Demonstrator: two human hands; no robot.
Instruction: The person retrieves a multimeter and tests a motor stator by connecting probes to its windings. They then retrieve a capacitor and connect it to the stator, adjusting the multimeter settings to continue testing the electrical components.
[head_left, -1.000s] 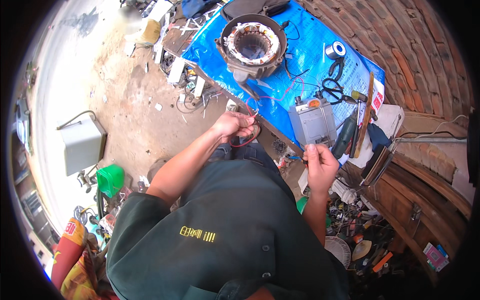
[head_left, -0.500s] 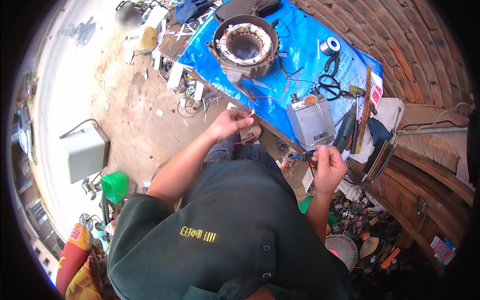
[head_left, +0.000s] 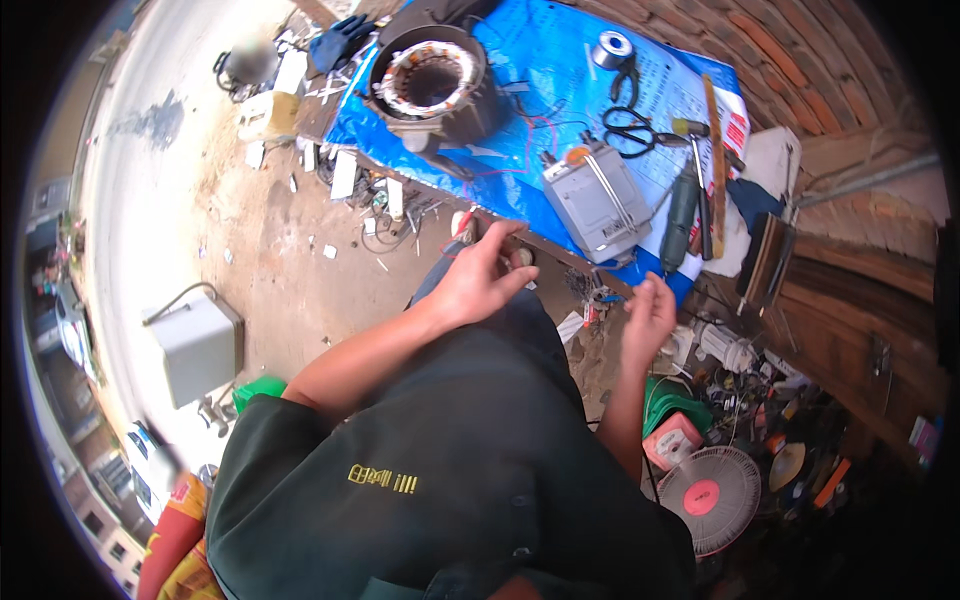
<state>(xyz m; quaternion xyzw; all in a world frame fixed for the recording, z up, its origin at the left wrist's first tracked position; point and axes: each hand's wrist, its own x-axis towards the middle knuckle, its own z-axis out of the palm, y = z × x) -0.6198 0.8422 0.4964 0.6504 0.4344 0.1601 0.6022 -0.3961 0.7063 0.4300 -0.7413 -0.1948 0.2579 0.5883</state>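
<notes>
My left hand (head_left: 482, 275) is in front of the table's near edge, thumb and fingers apart, holding nothing visible. A thin red wire (head_left: 463, 226) hangs just beyond its fingers, beneath a motor stator (head_left: 478, 110) with a ring of white-bound windings. Near the table's front right corner, my right hand (head_left: 650, 312) has its fingers drawn together; what they hold, if anything, is too small and blurred to make out. Closest to it are a grey metal box (head_left: 598, 205) with a handle and a green-bodied power tool (head_left: 682, 222). A pink wire (head_left: 528, 150) lies between stator and box.
Blue sheeting (head_left: 550, 65) covers the table. On it lie a solder spool (head_left: 612, 48), black-handled scissors (head_left: 628, 132) and a wooden strip (head_left: 714, 160). A brick wall (head_left: 800, 60) borders the right side. A fan (head_left: 705, 500) and clutter sit low right; a white box (head_left: 195, 350) stands left.
My left hand has loosened its pinch on the red wire and spread its fingers. My right hand has shifted slightly, and the dark piece at its fingertips no longer shows. The view has turned.
</notes>
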